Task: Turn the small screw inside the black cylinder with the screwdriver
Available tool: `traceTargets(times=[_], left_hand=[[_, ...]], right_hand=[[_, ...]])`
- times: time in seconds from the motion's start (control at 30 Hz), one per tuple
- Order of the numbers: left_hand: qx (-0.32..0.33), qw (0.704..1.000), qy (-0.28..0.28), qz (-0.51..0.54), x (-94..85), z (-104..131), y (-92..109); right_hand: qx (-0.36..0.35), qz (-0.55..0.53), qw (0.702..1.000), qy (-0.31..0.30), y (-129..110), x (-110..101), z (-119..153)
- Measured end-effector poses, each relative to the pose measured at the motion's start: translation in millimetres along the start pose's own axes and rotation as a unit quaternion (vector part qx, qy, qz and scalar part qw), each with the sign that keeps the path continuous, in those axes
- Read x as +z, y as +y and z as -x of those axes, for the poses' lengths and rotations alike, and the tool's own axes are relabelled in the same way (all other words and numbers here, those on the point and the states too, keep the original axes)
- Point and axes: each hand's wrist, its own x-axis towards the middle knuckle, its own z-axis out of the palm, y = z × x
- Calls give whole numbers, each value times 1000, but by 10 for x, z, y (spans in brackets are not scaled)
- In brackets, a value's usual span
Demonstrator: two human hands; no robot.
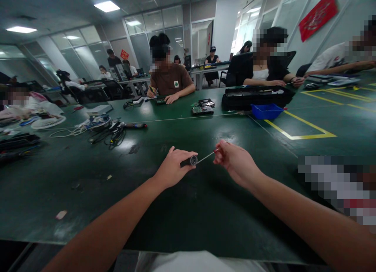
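Note:
My left hand [173,168] is closed around a short dark cylinder [193,160], thumb below and fingers above. Its round end, with a pale ring inside, faces right and toward me. My right hand [233,160] pinches the red handle of a thin screwdriver [207,157]. The metal shaft slants down to the left, and its tip is at or just beside the cylinder's round end; I cannot tell whether it touches. Both hands are held above the green table [176,217].
Cables [113,133] and a dark rod-shaped tool [133,125] lie to the left. Circuit boards and drives [203,107] sit ahead. A blue bin [267,111] stands before a long black casing [255,97]. Co-workers sit across the table. Small scraps [61,214] lie at the near left.

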Motion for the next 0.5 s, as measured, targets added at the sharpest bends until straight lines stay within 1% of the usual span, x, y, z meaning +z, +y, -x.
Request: traceTargets(times=[0.03,0.07,0.17,0.33,0.5], left_hand=[[-3,1000,3,-6,-9,-4,1],[-9,1000,6,-8,-17,-8,2],[-25,1000,8,-3,-28,-14,11],[-27,1000,10,4,-21,-4,46],[-34,999,11,7,-13,1,42]], right_hand=[[10,-20,1000,11,27,-10,-26],[-3,-27,999,24,50,-19,-46],[-73,3,996,43,85,-34,-57],[-160,125,979,4,43,-21,24],[-191,219,957,-6,-42,0,100]])
